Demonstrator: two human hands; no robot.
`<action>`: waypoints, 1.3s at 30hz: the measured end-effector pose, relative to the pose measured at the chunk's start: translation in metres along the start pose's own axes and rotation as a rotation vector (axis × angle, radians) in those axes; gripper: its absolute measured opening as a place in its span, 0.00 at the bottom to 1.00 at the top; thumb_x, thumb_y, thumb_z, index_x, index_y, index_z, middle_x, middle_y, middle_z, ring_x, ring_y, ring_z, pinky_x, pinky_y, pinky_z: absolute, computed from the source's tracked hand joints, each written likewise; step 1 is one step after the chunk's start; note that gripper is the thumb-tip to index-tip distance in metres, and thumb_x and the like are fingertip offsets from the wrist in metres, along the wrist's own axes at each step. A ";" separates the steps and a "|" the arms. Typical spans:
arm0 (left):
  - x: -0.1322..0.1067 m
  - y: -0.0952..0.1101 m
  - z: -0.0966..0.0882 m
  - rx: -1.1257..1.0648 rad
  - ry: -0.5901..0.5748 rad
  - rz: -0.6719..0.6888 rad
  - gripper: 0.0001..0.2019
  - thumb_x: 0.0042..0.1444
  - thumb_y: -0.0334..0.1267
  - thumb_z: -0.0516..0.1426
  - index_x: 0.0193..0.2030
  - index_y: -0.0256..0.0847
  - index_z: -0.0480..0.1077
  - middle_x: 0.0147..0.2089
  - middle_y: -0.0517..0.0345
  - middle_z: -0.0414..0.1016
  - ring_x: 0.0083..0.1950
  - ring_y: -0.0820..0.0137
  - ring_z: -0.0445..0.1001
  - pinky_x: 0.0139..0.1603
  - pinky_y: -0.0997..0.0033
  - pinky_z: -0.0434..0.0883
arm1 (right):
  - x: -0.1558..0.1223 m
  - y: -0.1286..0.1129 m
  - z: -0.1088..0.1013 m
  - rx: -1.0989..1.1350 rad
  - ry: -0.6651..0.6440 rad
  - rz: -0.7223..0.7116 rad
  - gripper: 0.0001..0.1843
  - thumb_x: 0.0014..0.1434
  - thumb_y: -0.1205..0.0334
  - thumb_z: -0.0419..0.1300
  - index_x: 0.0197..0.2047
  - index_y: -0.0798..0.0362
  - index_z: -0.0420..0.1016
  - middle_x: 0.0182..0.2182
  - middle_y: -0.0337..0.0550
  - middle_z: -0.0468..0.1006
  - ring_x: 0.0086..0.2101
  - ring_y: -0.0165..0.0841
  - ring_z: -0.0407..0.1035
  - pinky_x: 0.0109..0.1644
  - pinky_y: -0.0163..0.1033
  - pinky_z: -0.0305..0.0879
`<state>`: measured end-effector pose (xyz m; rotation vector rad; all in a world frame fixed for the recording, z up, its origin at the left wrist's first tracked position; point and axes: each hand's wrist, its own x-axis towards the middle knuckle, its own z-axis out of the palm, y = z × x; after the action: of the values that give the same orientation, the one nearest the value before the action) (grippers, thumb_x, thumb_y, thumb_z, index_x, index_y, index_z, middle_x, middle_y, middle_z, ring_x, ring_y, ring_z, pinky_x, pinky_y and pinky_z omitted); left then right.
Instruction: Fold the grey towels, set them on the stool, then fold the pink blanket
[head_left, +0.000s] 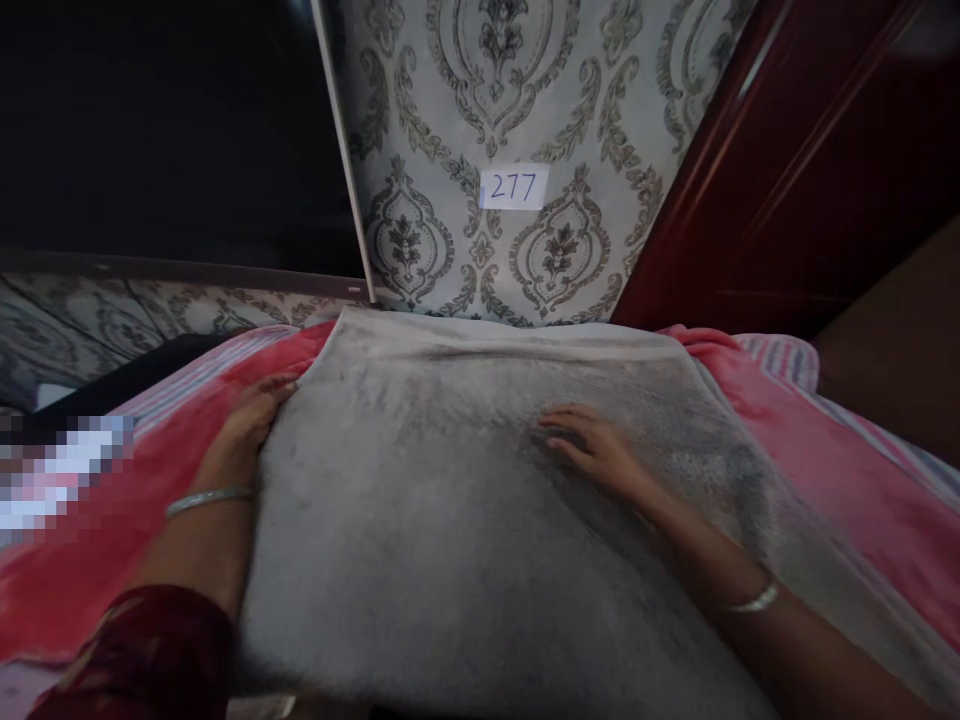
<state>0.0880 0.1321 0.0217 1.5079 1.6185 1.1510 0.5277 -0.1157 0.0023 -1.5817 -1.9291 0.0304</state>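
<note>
A grey plush cloth (420, 500) lies spread out in front of me, with a few wrinkles along its far side. Under it a red and pink blanket (825, 430) shows at both sides. My left hand (259, 415) rests at the cloth's left edge, where grey meets red, its fingers stretched forward. On the cloth's right half lies my right hand (589, 450), palm down and fingers extended, holding nothing. Both wrists wear a silvery bangle.
A large dark television screen (172, 140) stands at the back left. Patterned wallpaper (487, 90) carries a paper label (514, 187) reading 277. A dark red glossy wooden panel (810, 150) rises at the right. Striped fabric (784, 360) shows at the blanket's far right.
</note>
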 end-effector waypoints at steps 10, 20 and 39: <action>-0.011 0.018 0.007 0.324 -0.116 0.468 0.07 0.49 0.40 0.61 0.34 0.40 0.73 0.37 0.56 0.74 0.42 0.64 0.71 0.47 0.66 0.69 | 0.004 -0.002 0.037 -0.091 0.108 0.120 0.09 0.58 0.60 0.62 0.42 0.50 0.77 0.40 0.47 0.76 0.44 0.43 0.70 0.48 0.47 0.66; -0.045 0.018 0.077 0.436 -0.739 0.887 0.10 0.55 0.46 0.58 0.33 0.42 0.71 0.36 0.55 0.73 0.43 0.64 0.69 0.50 0.64 0.65 | -0.001 0.011 0.042 -0.102 0.025 0.122 0.05 0.59 0.63 0.59 0.39 0.49 0.75 0.35 0.43 0.77 0.38 0.39 0.70 0.43 0.44 0.63; -0.045 0.021 0.077 0.409 -0.698 0.994 0.10 0.61 0.39 0.51 0.29 0.43 0.65 0.33 0.54 0.71 0.38 0.64 0.68 0.46 0.62 0.65 | 0.006 0.003 0.043 -0.157 0.090 0.153 0.09 0.62 0.69 0.53 0.31 0.49 0.67 0.32 0.44 0.75 0.37 0.40 0.67 0.42 0.43 0.61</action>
<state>0.1722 0.1006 0.0039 2.7338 0.5972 0.5609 0.5098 -0.0939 -0.0305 -1.8004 -1.7746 -0.1296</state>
